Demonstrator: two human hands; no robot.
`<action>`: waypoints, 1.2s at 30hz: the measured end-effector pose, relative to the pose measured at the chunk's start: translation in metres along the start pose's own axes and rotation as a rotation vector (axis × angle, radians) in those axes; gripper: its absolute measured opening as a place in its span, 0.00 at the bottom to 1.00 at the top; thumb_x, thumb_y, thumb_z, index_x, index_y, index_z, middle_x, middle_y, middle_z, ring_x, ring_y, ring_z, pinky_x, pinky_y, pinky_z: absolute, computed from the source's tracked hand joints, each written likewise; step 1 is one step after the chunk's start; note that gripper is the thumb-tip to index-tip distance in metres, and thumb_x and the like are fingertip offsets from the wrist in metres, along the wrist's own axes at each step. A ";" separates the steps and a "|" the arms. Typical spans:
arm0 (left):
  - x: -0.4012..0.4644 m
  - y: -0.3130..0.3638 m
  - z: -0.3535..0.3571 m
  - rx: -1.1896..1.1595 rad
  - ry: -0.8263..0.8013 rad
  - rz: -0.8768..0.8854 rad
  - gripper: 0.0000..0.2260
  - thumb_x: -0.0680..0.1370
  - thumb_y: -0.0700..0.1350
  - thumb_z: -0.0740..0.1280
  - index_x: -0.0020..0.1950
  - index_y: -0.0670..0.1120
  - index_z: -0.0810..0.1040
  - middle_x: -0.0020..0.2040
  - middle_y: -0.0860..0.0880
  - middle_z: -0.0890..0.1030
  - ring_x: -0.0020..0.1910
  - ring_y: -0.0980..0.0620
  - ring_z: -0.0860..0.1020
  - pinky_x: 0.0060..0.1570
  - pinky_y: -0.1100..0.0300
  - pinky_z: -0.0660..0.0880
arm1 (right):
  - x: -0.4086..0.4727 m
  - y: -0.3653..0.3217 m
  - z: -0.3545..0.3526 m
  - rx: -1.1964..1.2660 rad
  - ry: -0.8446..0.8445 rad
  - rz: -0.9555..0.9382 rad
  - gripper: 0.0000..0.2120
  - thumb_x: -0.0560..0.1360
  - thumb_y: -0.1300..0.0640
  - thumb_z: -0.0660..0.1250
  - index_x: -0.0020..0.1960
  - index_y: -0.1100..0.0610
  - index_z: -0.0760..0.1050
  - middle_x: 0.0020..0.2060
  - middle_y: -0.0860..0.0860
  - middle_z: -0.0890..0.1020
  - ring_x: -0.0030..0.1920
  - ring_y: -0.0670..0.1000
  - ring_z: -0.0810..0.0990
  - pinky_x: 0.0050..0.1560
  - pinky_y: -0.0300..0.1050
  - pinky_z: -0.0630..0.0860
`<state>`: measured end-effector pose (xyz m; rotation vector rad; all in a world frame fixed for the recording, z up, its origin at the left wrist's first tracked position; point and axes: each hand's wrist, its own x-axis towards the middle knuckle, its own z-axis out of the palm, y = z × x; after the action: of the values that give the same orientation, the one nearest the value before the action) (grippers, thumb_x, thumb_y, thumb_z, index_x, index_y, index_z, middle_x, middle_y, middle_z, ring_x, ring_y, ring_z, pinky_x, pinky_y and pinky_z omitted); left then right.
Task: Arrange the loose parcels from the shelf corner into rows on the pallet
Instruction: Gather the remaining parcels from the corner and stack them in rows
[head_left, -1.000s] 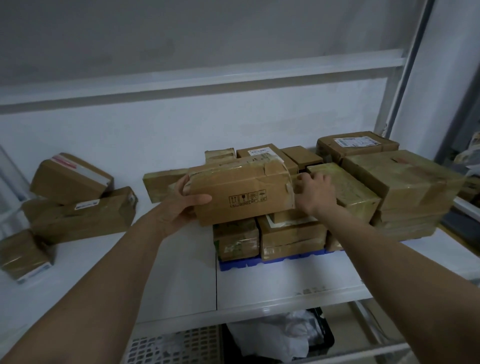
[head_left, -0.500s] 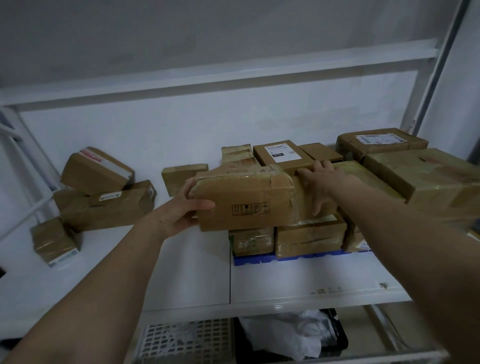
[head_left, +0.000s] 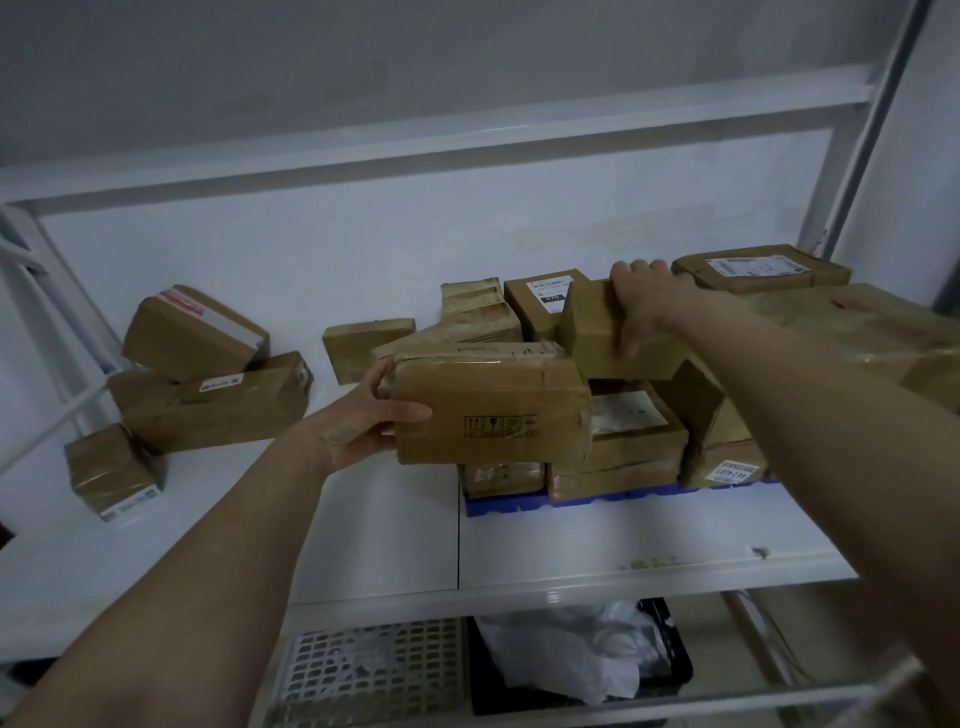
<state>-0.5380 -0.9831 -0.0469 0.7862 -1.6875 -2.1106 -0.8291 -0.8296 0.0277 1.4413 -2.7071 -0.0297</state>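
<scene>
My left hand (head_left: 363, 421) grips the left end of a taped brown parcel (head_left: 488, 405) with handling symbols on its front, held over the left front of the blue pallet (head_left: 519, 503). My right hand (head_left: 641, 306) grips a smaller brown parcel (head_left: 597, 332), lifted and tilted above the stack. Several stacked parcels (head_left: 623, 452) fill the pallet, with large ones (head_left: 857, 327) at the right. Three loose parcels (head_left: 208, 400) lie in the left shelf corner, and one more parcel (head_left: 363, 345) sits by the back wall.
The white shelf board (head_left: 571, 540) has bare room in front of the pallet and between pallet and corner pile. Metal shelf posts (head_left: 852, 171) stand at the right and left. Below the shelf are a white perforated crate (head_left: 363, 670) and a black bin (head_left: 670, 660) with white plastic.
My right hand has left the long parcel's right end, reached back and lifted a smaller parcel off the stack. My left hand alone holds the long parcel now.
</scene>
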 end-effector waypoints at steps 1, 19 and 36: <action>0.003 -0.001 0.003 -0.001 0.005 0.004 0.47 0.54 0.37 0.81 0.70 0.58 0.68 0.62 0.48 0.77 0.59 0.43 0.78 0.51 0.47 0.79 | -0.001 0.003 -0.003 0.010 0.021 0.016 0.43 0.60 0.52 0.80 0.67 0.56 0.59 0.65 0.57 0.67 0.67 0.61 0.64 0.64 0.63 0.65; 0.050 -0.025 0.042 -0.028 -0.008 0.113 0.55 0.55 0.32 0.80 0.76 0.55 0.59 0.67 0.47 0.74 0.65 0.45 0.73 0.55 0.49 0.77 | -0.024 0.017 0.000 -0.018 0.100 0.216 0.33 0.69 0.48 0.70 0.68 0.61 0.62 0.66 0.62 0.65 0.68 0.65 0.62 0.66 0.60 0.63; 0.055 -0.028 0.047 0.272 0.168 0.039 0.57 0.60 0.31 0.79 0.76 0.59 0.49 0.63 0.52 0.70 0.64 0.46 0.69 0.55 0.43 0.76 | -0.026 -0.007 0.033 0.062 0.082 0.361 0.32 0.72 0.41 0.65 0.68 0.58 0.64 0.65 0.61 0.67 0.65 0.61 0.67 0.58 0.56 0.68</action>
<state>-0.6076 -0.9704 -0.0784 0.9700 -1.9027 -1.7562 -0.8114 -0.8122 -0.0072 0.9222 -2.8742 0.1317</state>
